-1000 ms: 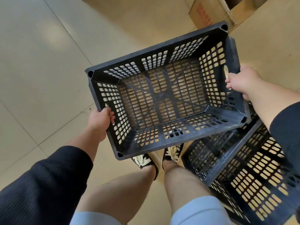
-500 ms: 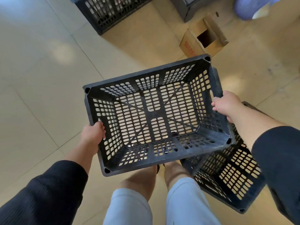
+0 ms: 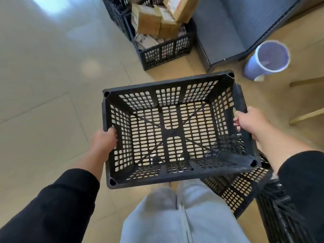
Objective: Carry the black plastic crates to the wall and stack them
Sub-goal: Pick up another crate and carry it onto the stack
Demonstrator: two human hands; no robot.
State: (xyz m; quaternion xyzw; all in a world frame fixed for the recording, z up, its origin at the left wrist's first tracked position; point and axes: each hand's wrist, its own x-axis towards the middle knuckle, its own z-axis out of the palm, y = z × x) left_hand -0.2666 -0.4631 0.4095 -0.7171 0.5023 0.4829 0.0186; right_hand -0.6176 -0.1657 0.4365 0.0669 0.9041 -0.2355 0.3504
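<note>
I hold an empty black plastic crate [image 3: 175, 176] with slotted walls in front of my waist, above the floor. My left hand [image 3: 104, 139] grips its left short wall near the rim. My right hand [image 3: 249, 121] grips its right short wall. Under its right corner, another empty black crate [image 3: 235, 190] rests on the floor by my right leg. A third black crate [image 3: 166, 51], filled with cardboard boxes and packets, stands on the floor ahead, with one more black crate [image 3: 116, 16] behind it at the top.
A grey cabinet [image 3: 236, 27] stands ahead on the right. Beside it is a blue round bin [image 3: 268, 60]. Wooden furniture legs [image 3: 306, 116] cross the right edge. Pale tiled floor [image 3: 43, 85] stretches to the left.
The view has lifted and swung forward as I walk: the filled crate, cabinet and blue bin came into sight. The held crate sits lower in view and is level, still in both hands.
</note>
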